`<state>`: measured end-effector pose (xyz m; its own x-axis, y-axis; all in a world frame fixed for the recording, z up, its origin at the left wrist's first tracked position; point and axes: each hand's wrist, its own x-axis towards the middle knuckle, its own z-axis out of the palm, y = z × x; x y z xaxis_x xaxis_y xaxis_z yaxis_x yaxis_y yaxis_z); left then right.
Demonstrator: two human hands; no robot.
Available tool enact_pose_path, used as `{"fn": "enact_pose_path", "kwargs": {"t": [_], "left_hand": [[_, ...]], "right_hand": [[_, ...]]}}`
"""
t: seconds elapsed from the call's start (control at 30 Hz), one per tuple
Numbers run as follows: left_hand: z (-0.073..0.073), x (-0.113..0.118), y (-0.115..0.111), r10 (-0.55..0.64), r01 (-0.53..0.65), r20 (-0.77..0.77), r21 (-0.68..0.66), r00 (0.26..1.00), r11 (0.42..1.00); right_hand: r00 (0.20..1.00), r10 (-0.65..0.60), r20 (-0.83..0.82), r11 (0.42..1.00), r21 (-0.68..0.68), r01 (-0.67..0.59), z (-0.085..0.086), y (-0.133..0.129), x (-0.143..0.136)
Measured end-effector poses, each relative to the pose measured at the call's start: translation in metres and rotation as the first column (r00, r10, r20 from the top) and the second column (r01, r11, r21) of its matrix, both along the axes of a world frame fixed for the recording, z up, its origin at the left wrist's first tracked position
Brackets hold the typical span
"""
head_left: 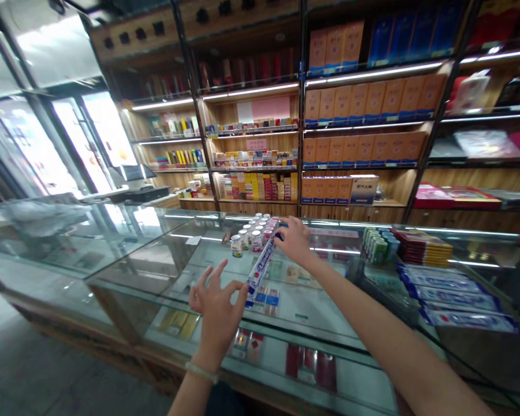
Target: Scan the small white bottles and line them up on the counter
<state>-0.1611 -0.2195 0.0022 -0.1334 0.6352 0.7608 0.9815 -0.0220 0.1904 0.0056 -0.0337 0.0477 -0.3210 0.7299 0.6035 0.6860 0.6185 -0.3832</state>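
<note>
A long, narrow blue-and-white packet [261, 266] is stretched between my two hands above the glass counter. My left hand [221, 300] pinches its near end between thumb and index finger, with the other fingers spread. At the far end, my right hand [291, 238] grips the packet with its fingertips. Just beyond the packet stand several small white-capped bottles [236, 246] grouped on the counter top. On the right of the counter lie several similar blue-and-white packets [453, 297], spread side by side.
Green cartons [375, 245] and a stack of red-and-yellow packs [422, 247] stand on the right of the glass counter [149, 260]. Boxed goods fill the back shelves [372, 127]. Clear plastic wrapping [34, 216] lies at far left, and a dark cable runs along the right.
</note>
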Motion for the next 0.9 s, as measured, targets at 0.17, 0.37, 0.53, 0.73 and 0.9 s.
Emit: {"fn": "enact_pose_path", "kwargs": {"t": [0.17, 0.37, 0.53, 0.73, 0.9], "left_hand": [[-0.018, 0.006, -0.003, 0.079, -0.079, 0.004, -0.028, 0.997, 0.996], [-0.028, 0.009, -0.005, 0.077, -0.079, -0.038, -0.053, 0.996, 0.995], [-0.033, 0.009, -0.006, 0.100, -0.102, -0.060, -0.037, 0.993, 0.994], [-0.039, 0.009, -0.003, 0.129, -0.130, -0.033, -0.034, 0.991, 0.991], [-0.042, 0.011, -0.002, 0.158, -0.159, -0.020, -0.033, 0.987, 0.987]], "right_hand": [[0.989, -0.027, 0.145, 1.000, 0.017, 0.025, -0.023, -0.004, -0.021], [0.963, -0.010, 0.270, 1.000, -0.016, 0.015, -0.045, -0.003, -0.026], [0.953, 0.015, 0.303, 1.000, -0.020, -0.010, -0.055, -0.003, -0.031], [0.946, 0.022, 0.325, 1.000, -0.012, -0.019, -0.063, -0.001, -0.036], [0.947, 0.022, 0.322, 1.000, -0.005, -0.022, -0.068, -0.001, -0.036]]}}
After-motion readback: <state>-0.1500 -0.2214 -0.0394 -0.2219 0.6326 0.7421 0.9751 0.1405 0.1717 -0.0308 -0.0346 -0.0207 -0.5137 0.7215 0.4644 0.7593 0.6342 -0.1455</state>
